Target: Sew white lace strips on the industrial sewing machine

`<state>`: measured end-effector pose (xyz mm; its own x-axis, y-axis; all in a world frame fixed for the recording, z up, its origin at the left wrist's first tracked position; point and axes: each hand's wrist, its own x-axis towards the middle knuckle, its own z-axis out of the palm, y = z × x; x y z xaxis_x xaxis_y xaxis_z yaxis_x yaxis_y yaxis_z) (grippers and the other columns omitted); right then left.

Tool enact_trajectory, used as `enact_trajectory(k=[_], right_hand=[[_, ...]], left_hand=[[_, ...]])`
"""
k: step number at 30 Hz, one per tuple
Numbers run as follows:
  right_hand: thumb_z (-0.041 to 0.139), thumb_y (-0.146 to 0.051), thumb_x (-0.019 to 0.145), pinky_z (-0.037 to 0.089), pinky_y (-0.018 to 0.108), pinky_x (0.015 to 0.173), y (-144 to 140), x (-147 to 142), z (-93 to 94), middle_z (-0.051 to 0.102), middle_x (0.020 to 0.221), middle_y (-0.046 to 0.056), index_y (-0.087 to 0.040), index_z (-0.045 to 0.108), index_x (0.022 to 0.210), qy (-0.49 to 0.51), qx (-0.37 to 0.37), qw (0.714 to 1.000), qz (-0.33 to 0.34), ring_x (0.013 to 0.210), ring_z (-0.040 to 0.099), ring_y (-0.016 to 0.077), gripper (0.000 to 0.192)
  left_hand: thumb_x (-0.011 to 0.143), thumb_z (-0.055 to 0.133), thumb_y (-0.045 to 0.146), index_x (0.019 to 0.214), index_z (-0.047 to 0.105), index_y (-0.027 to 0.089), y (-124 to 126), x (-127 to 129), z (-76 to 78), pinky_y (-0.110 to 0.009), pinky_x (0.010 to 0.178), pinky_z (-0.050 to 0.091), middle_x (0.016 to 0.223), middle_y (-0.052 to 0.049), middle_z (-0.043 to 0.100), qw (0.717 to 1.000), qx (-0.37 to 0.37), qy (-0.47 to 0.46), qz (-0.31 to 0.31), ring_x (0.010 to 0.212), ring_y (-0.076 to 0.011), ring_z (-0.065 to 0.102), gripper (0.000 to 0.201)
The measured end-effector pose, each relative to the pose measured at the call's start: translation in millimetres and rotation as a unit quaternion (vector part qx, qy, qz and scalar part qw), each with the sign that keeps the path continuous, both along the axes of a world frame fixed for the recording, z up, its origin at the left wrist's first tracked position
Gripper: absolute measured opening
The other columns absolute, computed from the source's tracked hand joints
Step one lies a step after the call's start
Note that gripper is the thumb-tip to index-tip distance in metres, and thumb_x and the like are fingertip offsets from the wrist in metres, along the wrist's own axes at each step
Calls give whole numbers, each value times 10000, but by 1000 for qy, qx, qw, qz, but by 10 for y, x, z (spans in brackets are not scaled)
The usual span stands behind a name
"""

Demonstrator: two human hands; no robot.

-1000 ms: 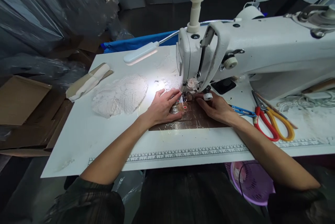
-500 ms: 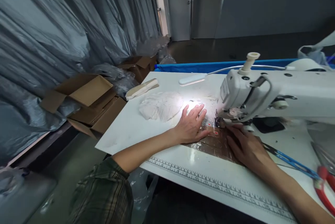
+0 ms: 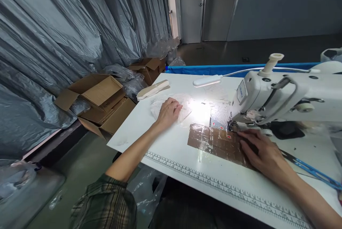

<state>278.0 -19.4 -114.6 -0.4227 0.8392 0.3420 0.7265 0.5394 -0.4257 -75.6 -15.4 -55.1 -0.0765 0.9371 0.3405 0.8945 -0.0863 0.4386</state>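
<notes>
Two hands point(image 3: 168, 112) are showing, one sewing machine point(image 3: 283, 97), one lamp point(image 3: 207, 80), one lace pile point(image 3: 184, 109), two cardboard boxes point(image 3: 97, 95) at nine o'clock.

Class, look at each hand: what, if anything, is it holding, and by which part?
Left hand rests on the white lace pile's top; a grip cannot be told. Right hand lies on the brown taped panel, holding nothing.

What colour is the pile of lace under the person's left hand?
White. The lace pile under the left hand shows in the head view, beside the lamp's bright spot.
</notes>
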Motion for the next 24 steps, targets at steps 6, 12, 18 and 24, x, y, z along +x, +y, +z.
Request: enact_trajectory(k=[6,12,18,24], right_hand=[[557,-517,930,515,464,992,-226,-228,456,624,1306,119,-242,631,1295,126,-183,969,109,1161,615,298,463],[429,-501,1008,515,278,743,-511,-424,676,676,906,37,-186,690,1093,163,-397,871,238,809,604,167,418],[441,-511,1002,505,266,708,-697,-96,893,683,879,19,-223,732,1013,174,-447,847,229,792,614,163,410],[513,-537,956,511,279,723,-490,57,733,713,935,49,-203,754,1030,223,-338,906,120,854,651,171,419]], left_hand=[[965,545,342,817,708,180,-456,598,136,-492,995,471,1297,-115,588,977,42,-21,-209,1213,-273,559,273],[929,591,263,971,750,221,-622,991,228,-562,1160,314,1443,-110,540,889,-49,2,-455,1327,-275,515,170],[911,635,247,1144,715,341,-640,923,346,-497,1176,326,951,21,761,803,-200,-82,-556,882,-147,703,263],[909,632,276,1122,733,259,-516,895,220,-467,1032,466,764,-3,733,836,-142,-106,-519,772,-154,668,236]])
